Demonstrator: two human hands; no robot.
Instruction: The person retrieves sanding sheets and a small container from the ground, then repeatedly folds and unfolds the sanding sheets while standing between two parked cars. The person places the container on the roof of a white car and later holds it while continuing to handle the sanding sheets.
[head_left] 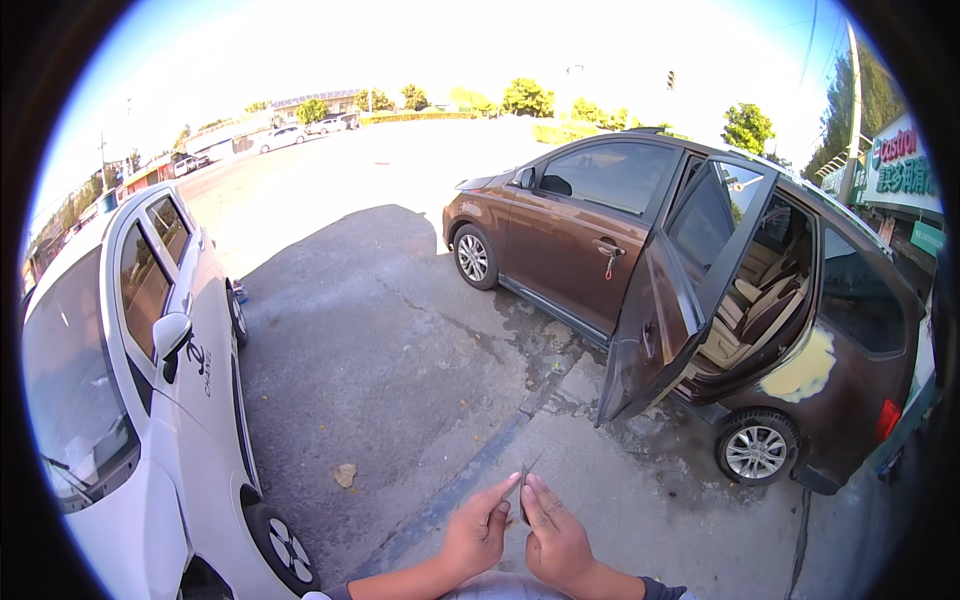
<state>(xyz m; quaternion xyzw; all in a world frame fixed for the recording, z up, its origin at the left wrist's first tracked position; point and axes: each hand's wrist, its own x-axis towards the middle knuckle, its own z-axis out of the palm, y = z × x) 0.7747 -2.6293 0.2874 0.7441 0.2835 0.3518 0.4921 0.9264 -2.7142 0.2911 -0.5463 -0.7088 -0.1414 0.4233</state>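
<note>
Sunlit concrete forecourt (400,350). Fingertips of left hand (476,530) and right hand (553,538) pinched together on a thin dark sheet (524,488), held edge-up between them, likely for inspection. Brown car (690,300), rear door open, ahead; white car (140,400) at left

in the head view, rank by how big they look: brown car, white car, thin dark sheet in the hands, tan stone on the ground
1. Brown car and white car: similar; the white one is nearer and cropped, so unranked.
2. Thin dark sheet.
3. Tan stone, close to the sheet in size.
</note>
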